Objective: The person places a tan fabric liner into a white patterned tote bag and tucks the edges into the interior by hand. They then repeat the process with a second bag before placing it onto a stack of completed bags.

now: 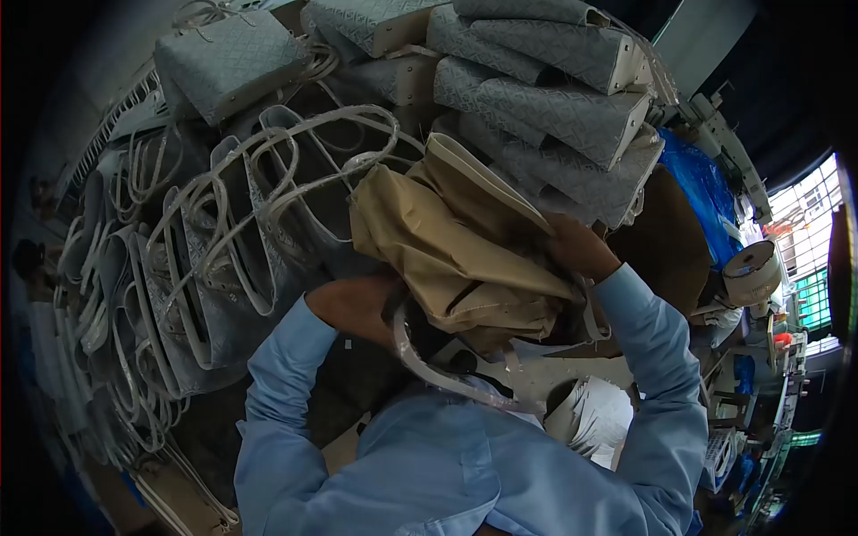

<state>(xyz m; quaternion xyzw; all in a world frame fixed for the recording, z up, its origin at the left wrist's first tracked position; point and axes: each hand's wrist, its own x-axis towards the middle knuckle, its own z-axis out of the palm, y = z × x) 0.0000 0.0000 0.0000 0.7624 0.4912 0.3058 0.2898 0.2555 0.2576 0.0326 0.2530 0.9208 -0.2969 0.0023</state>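
A bag with its tan lining [456, 250] pulled outward lies across my lap, between my two hands. My right hand [576, 246] grips the bag's upper right edge, its fingers partly behind the fabric. On the other side, my left hand [362, 308] reaches under the lining, and its fingers are hidden there. A pale strap [424, 366] loops below the lining near my left wrist. Grey patterned bags [563, 107] are stacked just beyond the tan fabric.
Many grey bags with pale handles [241, 214] stand in a row at the left. Another grey bag [232, 67] lies at the back left. Blue plastic [697, 188] and a large spool [751, 271] are at the right. White material [594, 415] sits beside my right arm.
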